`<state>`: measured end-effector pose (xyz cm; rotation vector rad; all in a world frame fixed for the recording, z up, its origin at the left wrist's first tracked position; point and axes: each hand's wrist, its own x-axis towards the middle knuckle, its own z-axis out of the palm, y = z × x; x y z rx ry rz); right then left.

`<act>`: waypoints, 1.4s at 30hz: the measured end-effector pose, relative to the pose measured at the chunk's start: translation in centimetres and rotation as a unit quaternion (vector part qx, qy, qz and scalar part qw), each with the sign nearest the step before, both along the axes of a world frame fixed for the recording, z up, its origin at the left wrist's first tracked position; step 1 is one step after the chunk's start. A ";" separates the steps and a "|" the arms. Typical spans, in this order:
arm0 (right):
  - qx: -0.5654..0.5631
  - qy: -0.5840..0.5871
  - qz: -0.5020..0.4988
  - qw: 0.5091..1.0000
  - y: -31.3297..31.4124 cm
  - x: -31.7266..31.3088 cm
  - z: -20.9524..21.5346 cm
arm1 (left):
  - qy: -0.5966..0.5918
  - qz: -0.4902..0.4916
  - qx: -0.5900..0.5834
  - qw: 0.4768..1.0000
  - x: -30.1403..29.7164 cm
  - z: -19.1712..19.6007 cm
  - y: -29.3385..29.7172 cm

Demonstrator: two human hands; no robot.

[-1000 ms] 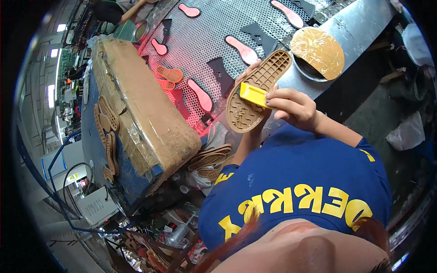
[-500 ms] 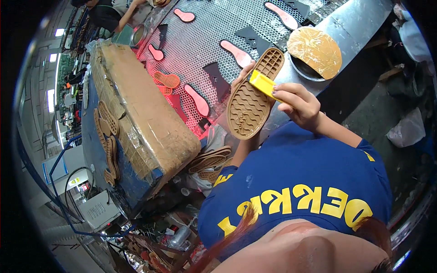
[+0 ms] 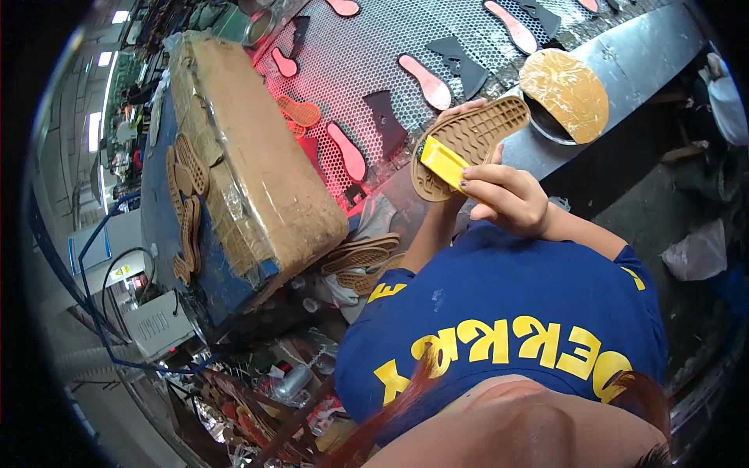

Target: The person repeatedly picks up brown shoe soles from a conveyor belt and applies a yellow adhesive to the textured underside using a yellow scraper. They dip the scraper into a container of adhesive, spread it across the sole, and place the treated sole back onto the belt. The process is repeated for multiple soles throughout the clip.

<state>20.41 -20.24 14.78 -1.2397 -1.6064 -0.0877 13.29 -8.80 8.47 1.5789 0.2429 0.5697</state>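
Note:
My left hand (image 3: 462, 110) grips a brown rubber shoe sole (image 3: 468, 136) from beneath, its fingertips showing along the far edge. The sole is tilted, with its patterned tread up and the grid-patterned end pointing right. In my right hand (image 3: 511, 196) is a flat yellow plastic tool (image 3: 445, 162), pinched between thumb and fingers. It lies over the wavy tread at the sole's near left end. The tool's exact kind and its working edge are hard to make out.
A perforated conveyor (image 3: 374, 47) carries pink insoles (image 3: 425, 81) and dark cut pieces (image 3: 386, 121). To the right, a tan board (image 3: 565, 95) partly covers a round pan on a metal ledge (image 3: 647, 54). A taped cardboard box (image 3: 257, 156) and stacked soles (image 3: 363, 256) are at left.
The sole has swung clockwise, its grid end going from far to right. The yellow tool has shifted from mid-sole to the wavy end, and the view has moved slightly.

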 end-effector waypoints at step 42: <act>-0.011 0.066 -0.079 0.995 3.6 7.9 -1.4 | -0.137 -0.207 -0.590 0.768 -1.5 -1.8 3.8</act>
